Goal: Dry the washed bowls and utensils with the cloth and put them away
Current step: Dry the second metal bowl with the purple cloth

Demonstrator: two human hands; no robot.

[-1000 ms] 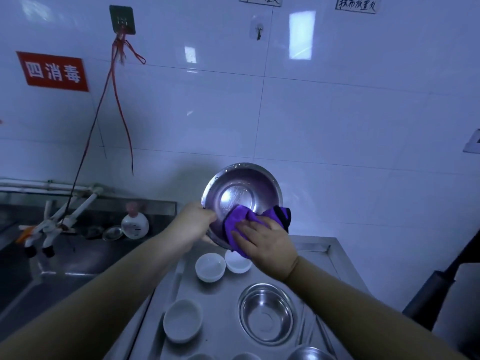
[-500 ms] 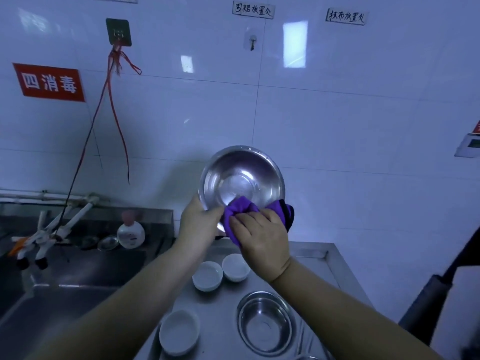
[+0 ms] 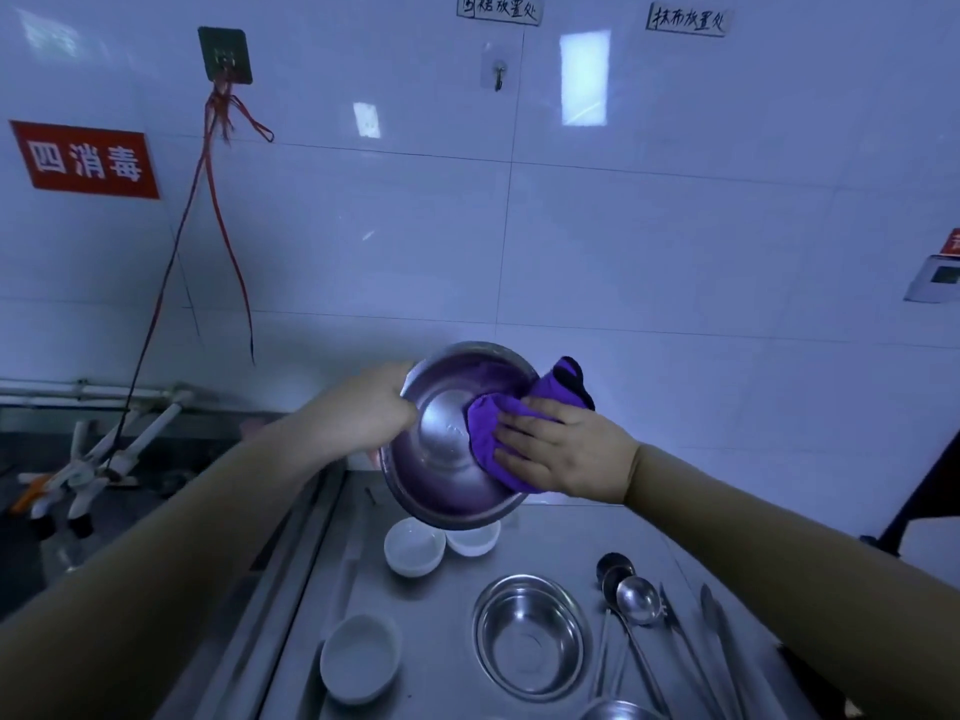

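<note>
Left hand (image 3: 363, 413) gripping steel bowl (image 3: 447, 444) rim; right hand (image 3: 561, 454) flat on purple cloth (image 3: 498, 423).

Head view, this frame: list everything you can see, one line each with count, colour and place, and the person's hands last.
Steel bowl: one, silver, held tilted above the counter.
Cloth: one, purple, pressed inside the held bowl, draped over its right rim.
Second steel bowl: one, silver, upright on the counter.
Small bowls: three, white, on the counter, two under the held bowl, one nearer left.
Ladles: two, silver, on the counter right of the second bowl, beside other long utensils.
Counter: one, steel.
Sign: one, red, on the wall at left.
Hook: one, on the wall at top.
Left hand: grips the held bowl's left rim.
Right hand: presses the cloth with straight fingers.
</note>
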